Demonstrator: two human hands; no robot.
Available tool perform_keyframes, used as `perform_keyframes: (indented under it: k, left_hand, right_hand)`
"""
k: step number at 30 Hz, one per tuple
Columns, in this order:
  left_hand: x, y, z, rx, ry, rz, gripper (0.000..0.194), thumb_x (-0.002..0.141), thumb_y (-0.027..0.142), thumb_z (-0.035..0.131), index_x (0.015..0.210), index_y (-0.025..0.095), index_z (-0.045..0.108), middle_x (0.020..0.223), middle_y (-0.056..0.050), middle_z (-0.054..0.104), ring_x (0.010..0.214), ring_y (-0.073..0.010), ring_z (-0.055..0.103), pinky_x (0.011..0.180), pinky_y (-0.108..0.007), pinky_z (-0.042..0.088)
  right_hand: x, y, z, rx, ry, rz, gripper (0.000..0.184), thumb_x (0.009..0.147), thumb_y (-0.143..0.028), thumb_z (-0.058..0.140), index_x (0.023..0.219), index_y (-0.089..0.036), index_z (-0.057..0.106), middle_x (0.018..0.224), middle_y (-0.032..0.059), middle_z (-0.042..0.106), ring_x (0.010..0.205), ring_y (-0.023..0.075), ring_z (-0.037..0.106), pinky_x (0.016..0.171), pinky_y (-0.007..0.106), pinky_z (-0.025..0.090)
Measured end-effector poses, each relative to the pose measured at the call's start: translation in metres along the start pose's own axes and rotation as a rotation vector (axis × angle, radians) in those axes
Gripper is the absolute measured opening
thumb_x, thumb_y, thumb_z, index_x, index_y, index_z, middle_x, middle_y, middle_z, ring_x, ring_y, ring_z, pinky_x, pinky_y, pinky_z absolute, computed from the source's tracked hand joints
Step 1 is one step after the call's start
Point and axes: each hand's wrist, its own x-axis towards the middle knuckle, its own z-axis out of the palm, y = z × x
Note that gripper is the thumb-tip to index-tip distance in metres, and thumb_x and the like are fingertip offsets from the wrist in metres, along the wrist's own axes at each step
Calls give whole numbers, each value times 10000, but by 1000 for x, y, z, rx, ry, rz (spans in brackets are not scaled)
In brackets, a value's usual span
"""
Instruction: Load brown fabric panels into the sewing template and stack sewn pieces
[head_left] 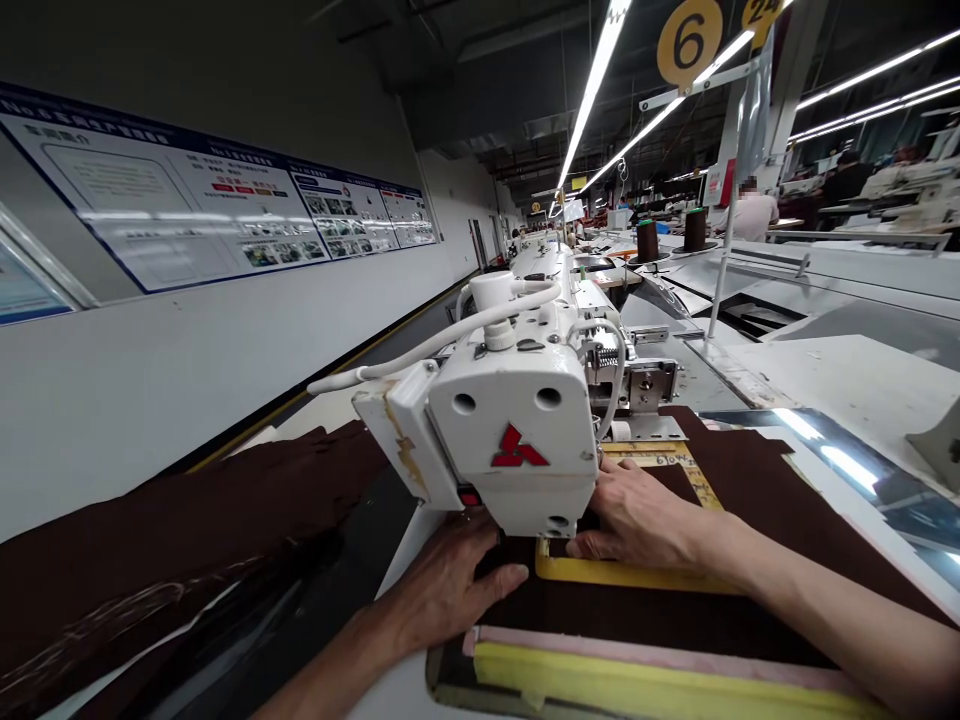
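A white industrial sewing machine head (517, 440) with a red three-diamond logo stands just ahead of my hands, its cable running over the top. My right hand (637, 515) lies flat on dark brown cloth (675, 610), its fingertips close under the machine's end and next to a yellow template frame (637, 570). My left hand (442, 590) rests on the same cloth, at the frame's near left corner. Neither hand is gripping. Below them lies a yellow and pink strip (660, 680). The needle area is hidden behind the machine head.
A long pile of brown cloth (165, 520) lies to the left. Dark thread cones (647, 240) stand behind the machine on a white work table (847, 390). Wall charts (217, 190) run along the left. A co-worker (754, 215) stands far back right.
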Motion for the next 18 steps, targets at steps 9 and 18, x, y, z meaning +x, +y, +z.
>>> perform_keyframes:
  k: [9, 18]
  left_hand:
    - [1, 2, -1, -10, 0, 12, 215, 985, 334, 653, 1178, 239, 655, 1221, -73, 690, 1207, -287, 618, 1103, -381, 436]
    - [1, 1, -1, -12, 4, 28, 217, 1008, 398, 626, 1148, 238, 672, 1253, -77, 693, 1224, -289, 616, 1101, -377, 439]
  right_hand:
    - [2, -2, 2, -12, 13, 9, 465, 964, -533, 611, 1330, -249, 649, 1374, 125, 595, 1190, 375, 521, 954, 538, 453]
    - [0, -4, 1, -9, 10, 4, 440, 969, -513, 604, 1335, -270, 632, 1375, 113, 588, 1162, 365, 537, 955, 570, 449]
